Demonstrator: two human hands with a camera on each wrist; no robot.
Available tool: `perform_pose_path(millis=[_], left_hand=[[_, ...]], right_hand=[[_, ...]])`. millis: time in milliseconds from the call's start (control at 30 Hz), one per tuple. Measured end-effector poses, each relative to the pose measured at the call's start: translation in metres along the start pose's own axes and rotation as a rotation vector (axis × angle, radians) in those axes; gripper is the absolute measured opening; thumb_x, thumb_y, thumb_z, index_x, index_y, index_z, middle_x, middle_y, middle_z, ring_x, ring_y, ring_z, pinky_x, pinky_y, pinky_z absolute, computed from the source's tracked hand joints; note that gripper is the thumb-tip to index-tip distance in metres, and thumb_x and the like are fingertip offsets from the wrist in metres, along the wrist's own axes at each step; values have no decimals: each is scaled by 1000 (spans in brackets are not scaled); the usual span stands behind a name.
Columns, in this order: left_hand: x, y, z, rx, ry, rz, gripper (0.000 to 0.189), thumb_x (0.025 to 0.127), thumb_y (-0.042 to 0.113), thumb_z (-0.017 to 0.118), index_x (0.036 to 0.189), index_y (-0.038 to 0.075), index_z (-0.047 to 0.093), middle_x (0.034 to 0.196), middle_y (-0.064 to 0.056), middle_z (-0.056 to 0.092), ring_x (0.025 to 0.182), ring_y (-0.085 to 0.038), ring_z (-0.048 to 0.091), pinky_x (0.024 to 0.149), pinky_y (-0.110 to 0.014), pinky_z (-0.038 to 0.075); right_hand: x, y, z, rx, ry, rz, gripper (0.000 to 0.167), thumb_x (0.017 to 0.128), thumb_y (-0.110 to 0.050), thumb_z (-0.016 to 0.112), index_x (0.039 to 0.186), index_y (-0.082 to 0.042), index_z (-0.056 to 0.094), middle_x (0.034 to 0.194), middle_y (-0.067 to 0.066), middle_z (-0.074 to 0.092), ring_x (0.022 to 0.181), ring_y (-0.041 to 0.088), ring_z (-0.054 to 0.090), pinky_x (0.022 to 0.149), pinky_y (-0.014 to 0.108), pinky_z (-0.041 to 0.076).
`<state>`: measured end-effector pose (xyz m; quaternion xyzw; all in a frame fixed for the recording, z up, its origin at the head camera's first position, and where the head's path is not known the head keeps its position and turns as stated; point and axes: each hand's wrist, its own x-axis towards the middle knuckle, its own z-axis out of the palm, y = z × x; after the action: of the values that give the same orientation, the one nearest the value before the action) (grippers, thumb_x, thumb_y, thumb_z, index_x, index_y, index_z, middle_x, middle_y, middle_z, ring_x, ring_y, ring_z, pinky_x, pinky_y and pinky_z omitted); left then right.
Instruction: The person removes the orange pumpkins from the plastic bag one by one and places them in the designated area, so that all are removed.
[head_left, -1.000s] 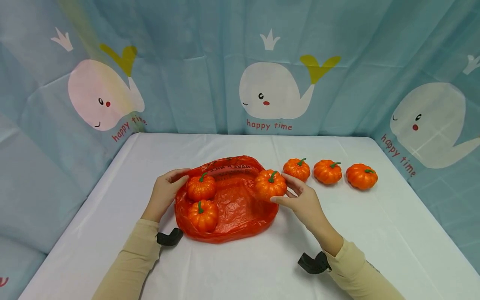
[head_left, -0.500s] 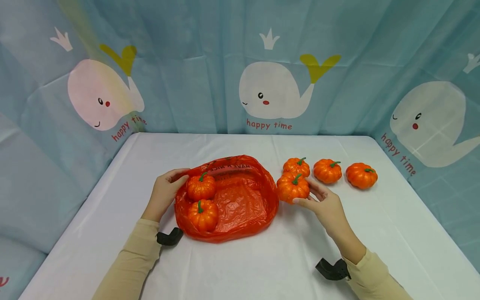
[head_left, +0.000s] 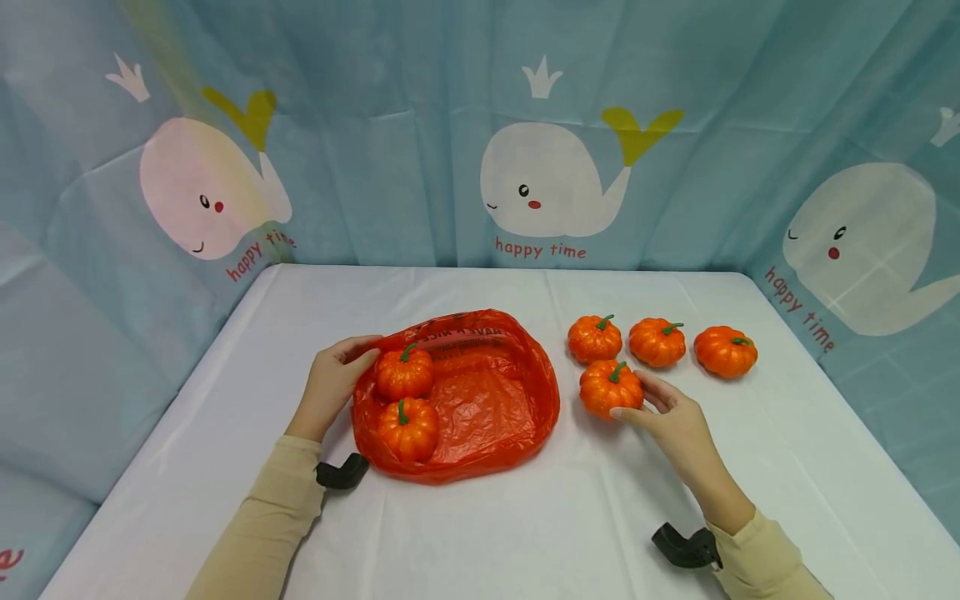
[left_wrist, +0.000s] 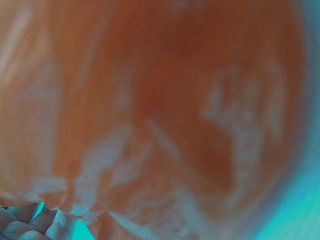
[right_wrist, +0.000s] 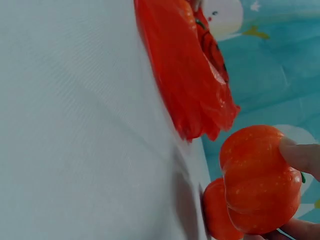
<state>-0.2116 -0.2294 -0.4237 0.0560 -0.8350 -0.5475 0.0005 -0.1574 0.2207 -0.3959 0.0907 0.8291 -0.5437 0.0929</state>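
Observation:
An opened-out red plastic bag (head_left: 480, 400) lies on the table, with dark print on its inner back wall. Two small orange pumpkins sit inside on its left: a rear pumpkin (head_left: 403, 375) and a front pumpkin (head_left: 408, 433). At the bag's left rim, my left hand (head_left: 333, 379) pinches the plastic; red film fills most of the left wrist view. To the right of the bag, my right hand (head_left: 671, 425) grips another green-stemmed pumpkin (head_left: 609, 390) between thumb and fingers. The right wrist view has this pumpkin (right_wrist: 260, 180) held up off the table.
Three more pumpkins stand in a row at the back right: a left one (head_left: 594, 340), a middle one (head_left: 656, 343) and a right one (head_left: 725, 353). A white cloth covers the table (head_left: 480, 542). Blue whale-print curtains (head_left: 420, 167) hang behind and at both sides.
My right hand has carried its pumpkin from over the bag's right side out to the right, in front of the row. My left hand has stayed at the bag's rim.

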Motion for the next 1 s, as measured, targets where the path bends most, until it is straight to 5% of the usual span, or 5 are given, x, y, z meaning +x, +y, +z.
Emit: perform_pose_path(millis=[533, 1000], left_hand=[[1, -1, 2, -6, 0, 4, 48, 100, 42, 56, 137, 10, 60, 140, -12, 59, 132, -26, 51, 111, -42, 46], [0, 0, 1, -10, -8, 1, 48, 100, 41, 56, 137, 10, 59, 140, -12, 59, 132, -27, 51, 112, -45, 44]], right_hand=[[3, 17, -7, -45, -71, 95, 88, 87, -29, 77, 156, -7, 29, 161, 21, 28, 151, 39, 23, 121, 56, 25], [4, 25, -9, -22, -105, 47, 89, 86, -27, 79, 156, -5, 29, 162, 20, 28, 151, 36, 24, 121, 48, 27]])
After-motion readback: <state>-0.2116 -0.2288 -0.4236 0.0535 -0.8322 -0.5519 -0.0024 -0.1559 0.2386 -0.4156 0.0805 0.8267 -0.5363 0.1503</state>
